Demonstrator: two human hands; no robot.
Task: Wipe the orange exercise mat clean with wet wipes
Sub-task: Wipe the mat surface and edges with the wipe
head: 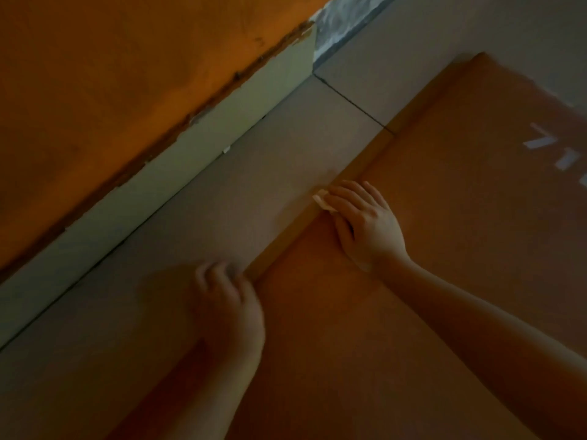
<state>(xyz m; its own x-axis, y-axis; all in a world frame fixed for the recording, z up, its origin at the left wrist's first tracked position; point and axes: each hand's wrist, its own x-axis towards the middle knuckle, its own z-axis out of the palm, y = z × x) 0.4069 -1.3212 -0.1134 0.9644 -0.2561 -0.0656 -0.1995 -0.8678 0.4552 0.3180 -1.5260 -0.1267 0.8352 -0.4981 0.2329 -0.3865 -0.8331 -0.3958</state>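
The orange exercise mat [460, 192] lies flat on the tiled floor and fills the right and lower part of the head view. My right hand [365, 220] presses flat on the mat close to its left edge, with a white wet wipe [322, 201] under its fingers; only a corner of the wipe shows past the fingertips. My left hand [228, 300] is blurred and rests at the mat's left edge lower down, its fingers curled over the border where mat meets floor. Whether it grips the edge is unclear.
Grey floor tiles [254, 198] run beside the mat. A pale skirting board [190, 173] and an orange wall [111, 90] rise on the left. White markings [546, 144] are printed on the mat at the far right. The scene is dim.
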